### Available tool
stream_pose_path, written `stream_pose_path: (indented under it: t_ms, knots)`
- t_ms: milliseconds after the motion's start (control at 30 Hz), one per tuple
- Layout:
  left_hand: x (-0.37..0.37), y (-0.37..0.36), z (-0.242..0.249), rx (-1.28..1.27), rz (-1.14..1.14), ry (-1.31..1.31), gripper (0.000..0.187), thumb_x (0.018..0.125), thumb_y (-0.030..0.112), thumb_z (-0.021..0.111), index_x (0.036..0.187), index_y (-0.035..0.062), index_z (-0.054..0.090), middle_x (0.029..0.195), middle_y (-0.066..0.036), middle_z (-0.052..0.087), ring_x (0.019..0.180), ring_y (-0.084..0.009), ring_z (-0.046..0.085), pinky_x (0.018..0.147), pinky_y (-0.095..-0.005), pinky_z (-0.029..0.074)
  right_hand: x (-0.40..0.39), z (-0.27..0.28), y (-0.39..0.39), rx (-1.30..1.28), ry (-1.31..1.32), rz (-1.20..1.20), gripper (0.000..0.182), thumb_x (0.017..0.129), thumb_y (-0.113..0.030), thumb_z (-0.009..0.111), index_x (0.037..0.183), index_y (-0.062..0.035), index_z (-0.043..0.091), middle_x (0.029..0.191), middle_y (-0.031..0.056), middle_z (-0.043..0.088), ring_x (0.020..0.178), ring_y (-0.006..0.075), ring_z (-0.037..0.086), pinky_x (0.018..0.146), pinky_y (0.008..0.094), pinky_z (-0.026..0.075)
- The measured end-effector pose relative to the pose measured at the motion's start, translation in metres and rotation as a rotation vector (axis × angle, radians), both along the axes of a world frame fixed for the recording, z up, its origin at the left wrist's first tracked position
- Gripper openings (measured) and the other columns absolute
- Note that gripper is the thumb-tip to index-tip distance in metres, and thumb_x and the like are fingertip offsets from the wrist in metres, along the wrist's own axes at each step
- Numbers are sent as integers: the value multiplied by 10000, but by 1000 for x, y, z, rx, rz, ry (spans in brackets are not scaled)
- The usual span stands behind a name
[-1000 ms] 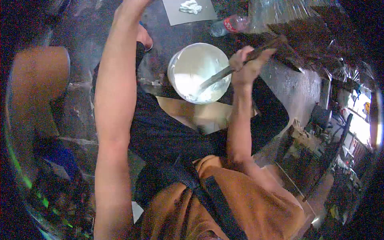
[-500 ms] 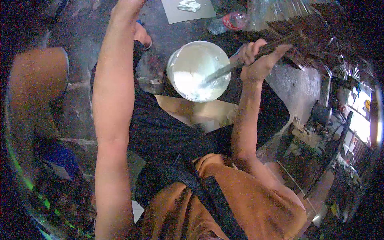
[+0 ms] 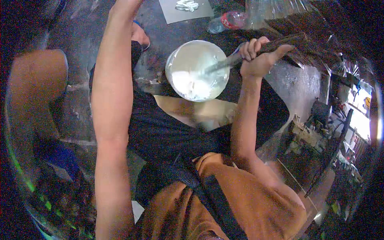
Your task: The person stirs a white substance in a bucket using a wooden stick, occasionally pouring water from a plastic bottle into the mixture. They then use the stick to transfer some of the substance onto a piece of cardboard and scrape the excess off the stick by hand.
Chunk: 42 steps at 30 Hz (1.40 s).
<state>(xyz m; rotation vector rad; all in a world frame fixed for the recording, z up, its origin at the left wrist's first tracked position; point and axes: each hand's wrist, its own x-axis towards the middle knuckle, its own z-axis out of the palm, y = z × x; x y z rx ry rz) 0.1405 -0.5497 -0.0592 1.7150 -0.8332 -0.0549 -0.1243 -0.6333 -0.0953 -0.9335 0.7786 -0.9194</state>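
My right hand [image 3: 260,56] is wrapped around a long dark stick [image 3: 232,62], palm turned toward me and thumb pointing right. The stick's blurred lower end reaches into a white bucket [image 3: 170,76], which stands between my legs. Whitish paste [image 3: 196,90] coats the inside; its depth is hard to judge. My left arm [image 3: 114,92] stretches straight up past the bucket's left side, and its hand lies beyond the top edge of the view.
At the top, a pale sheet [image 3: 172,16] carries a lump of white paste [image 3: 186,5]. Beside it lies a clear plastic bottle [image 3: 230,21] with a red label. Crinkled clear plastic [image 3: 276,8] is at upper right, and a cluttered area [image 3: 316,132] spreads along the right.
Inside the bucket, the stick's lower end has swung upward, away from my body. My right hand stays closed around it in nearly the same place. The view has shifted slightly.
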Motion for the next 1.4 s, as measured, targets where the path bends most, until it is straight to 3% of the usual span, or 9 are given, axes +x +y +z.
stream_pose_path:
  t_ms: [167,233,400,533,633,933,1067,1133,1400]
  knots:
    - [-7,3,6,28,-12,27,184,803,73,601,686,9,473,586,-70,567,558,-120,572,518,-279,440,0,-156,-3,-63,-85,-172,741,676,-863,204,500,-148,289,382,-34,243,345,125,216,382,264,184]
    - [-13,7,14,76,1,73,178,804,71,600,696,9,472,592,-69,566,565,-118,568,526,-276,441,-18,-149,17,212,-44,-26,736,692,-853,206,495,-149,287,380,-34,246,347,124,225,381,262,188]
    - [-2,1,-4,-25,-60,75,174,812,73,596,712,11,468,615,-64,563,586,-113,563,540,-269,441,-10,-17,4,54,8,-50,740,689,-856,239,493,-146,318,388,-24,249,355,121,227,376,257,179]
    - [-1,1,1,36,-45,49,179,808,63,599,697,11,468,601,-61,561,583,-109,565,533,-268,442,9,-37,-16,7,-195,-65,740,675,-869,215,482,-158,286,386,-19,250,350,132,217,368,275,182]
    - [-3,0,0,33,-59,58,182,802,56,603,691,8,467,595,-59,563,582,-110,569,531,-270,443,6,-158,5,-55,-29,-123,744,662,-873,201,473,-156,270,379,-17,253,336,134,242,357,285,204]
    - [4,-4,2,48,-42,15,122,811,114,603,771,4,567,632,-51,598,587,-104,568,545,-261,443,15,8,-2,27,-75,90,753,687,-856,231,522,-131,352,421,-22,285,358,111,241,380,259,197]
    - [1,-2,4,92,-38,17,165,814,159,614,804,-5,624,640,-59,615,592,-107,571,554,-259,447,19,-134,3,-328,-38,-16,752,670,-867,206,536,-135,313,433,-6,280,388,140,267,419,281,239]
    - [-4,2,10,212,19,-69,235,815,212,620,842,-19,656,687,-84,650,622,-130,596,585,-275,464,-11,-176,19,-125,-7,111,694,737,-812,217,623,-136,325,515,-31,318,442,104,302,425,239,228]
    - [7,-2,-3,75,-47,-34,449,821,260,631,1133,-53,552,882,-138,669,788,-165,633,708,-287,488,-9,-34,18,-194,-155,99,659,770,-768,297,635,-131,394,487,-22,310,430,110,308,420,267,235]
